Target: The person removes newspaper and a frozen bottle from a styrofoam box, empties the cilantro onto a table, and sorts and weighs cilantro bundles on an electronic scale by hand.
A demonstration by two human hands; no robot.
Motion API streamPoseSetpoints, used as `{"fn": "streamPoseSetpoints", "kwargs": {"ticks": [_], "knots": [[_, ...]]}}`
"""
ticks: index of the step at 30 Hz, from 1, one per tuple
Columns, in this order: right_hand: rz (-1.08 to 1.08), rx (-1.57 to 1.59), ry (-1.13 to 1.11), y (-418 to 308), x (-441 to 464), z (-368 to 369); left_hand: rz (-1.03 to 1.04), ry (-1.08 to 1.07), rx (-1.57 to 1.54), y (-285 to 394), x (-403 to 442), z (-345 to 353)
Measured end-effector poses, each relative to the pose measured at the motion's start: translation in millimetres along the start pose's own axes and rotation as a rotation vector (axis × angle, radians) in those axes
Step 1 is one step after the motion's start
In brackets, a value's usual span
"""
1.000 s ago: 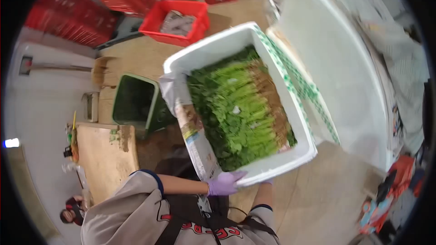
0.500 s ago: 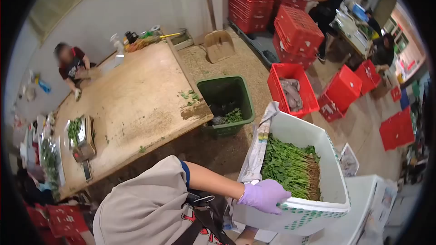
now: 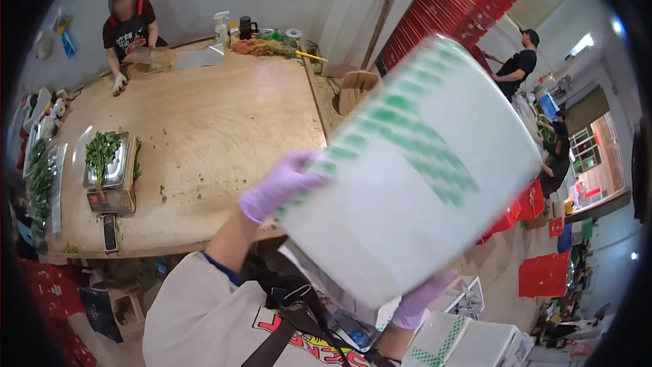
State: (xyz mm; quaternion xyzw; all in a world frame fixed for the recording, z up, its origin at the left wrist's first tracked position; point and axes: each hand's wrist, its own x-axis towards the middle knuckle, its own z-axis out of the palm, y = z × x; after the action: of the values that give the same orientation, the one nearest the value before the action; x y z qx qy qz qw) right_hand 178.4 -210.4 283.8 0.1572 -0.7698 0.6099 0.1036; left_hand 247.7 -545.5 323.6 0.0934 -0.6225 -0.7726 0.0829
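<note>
A white foam box [image 3: 414, 163] with green-patterned tape is lifted and tipped up, a broad outer face towards me, blurred by motion. My left hand [image 3: 285, 183], in a purple glove, is closed on its left edge. At the lower right edge my right hand [image 3: 420, 301], gloved too, grips the box, its fingers partly hidden. The inside of the box and the greens cannot be seen. Beyond my left hand lies the wooden table [image 3: 217, 129], where a bunch of leafy greens [image 3: 102, 153] rests on a scale [image 3: 112, 194].
Across the table stands a co-worker [image 3: 129, 34] with a gloved hand on it. A phone [image 3: 110, 232] lies beside the scale. Stacked red crates [image 3: 455, 7] fill the back, with another person [image 3: 519, 64] beside them. White foam boxes [image 3: 438, 340] stand below my right hand.
The box has come up and leftwards, turning from open side up to an outer face towards me. My right hand has come into view. The camera view has swung up and right.
</note>
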Motion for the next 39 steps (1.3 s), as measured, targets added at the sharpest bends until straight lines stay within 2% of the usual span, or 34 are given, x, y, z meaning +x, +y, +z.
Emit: {"fn": "streamPoseSetpoints", "kwargs": {"ticks": [1, 2, 4, 6, 8, 12, 14, 15, 20, 24, 27, 32, 35, 38, 39], "knots": [[-0.102, -0.035, -0.14, -25, 12, 44, 0.126, 0.111, -0.126, -9, -4, -45], [-0.213, -0.075, -0.295, -50, 19, 93, 0.13, 0.213, -0.143, -56, 4, -115], [-0.444, -0.203, -0.595, -89, 21, 193, 0.163, 0.431, -0.567, -102, 0, -212], [-0.547, -0.413, -0.798, -116, 11, 290, 0.028, 0.496, -0.594, -95, -22, -296], [-0.609, -0.469, -0.964, -115, -2, 378, 0.019, 0.51, -0.441, -99, -39, -362], [-0.761, -0.198, -1.11, -91, -33, 525, -0.034, 0.609, -0.362, -154, -78, -413], [-0.766, -0.187, -1.163, -82, -53, 567, -0.058, 0.635, -0.379, -176, -82, -427], [-0.784, -0.19, -1.241, -74, -56, 579, -0.068, 0.643, -0.401, -183, -85, -434], [-0.728, -0.154, -1.293, -59, -62, 584, -0.118, 0.65, -0.422, -196, -79, -463], [-0.728, -0.154, -1.237, -67, -54, 585, -0.121, 0.633, -0.422, -196, -77, -474], [-0.682, -0.237, -1.087, -75, -44, 579, -0.126, 0.625, -0.402, -189, -74, -484], [-0.677, -0.183, -0.927, -88, 5, 562, -0.095, 0.63, -0.321, -162, -57, -497], [-0.698, -0.195, -0.793, -93, 38, 547, -0.116, 0.714, -0.261, -147, -40, -503], [-0.716, -0.195, -0.69, -94, 77, 520, -0.2, 0.88, -0.179, -74, -10, -449], [-0.713, -0.149, -0.631, -93, 89, 509, -0.194, 0.883, -0.173, -70, -6, -444]]}}
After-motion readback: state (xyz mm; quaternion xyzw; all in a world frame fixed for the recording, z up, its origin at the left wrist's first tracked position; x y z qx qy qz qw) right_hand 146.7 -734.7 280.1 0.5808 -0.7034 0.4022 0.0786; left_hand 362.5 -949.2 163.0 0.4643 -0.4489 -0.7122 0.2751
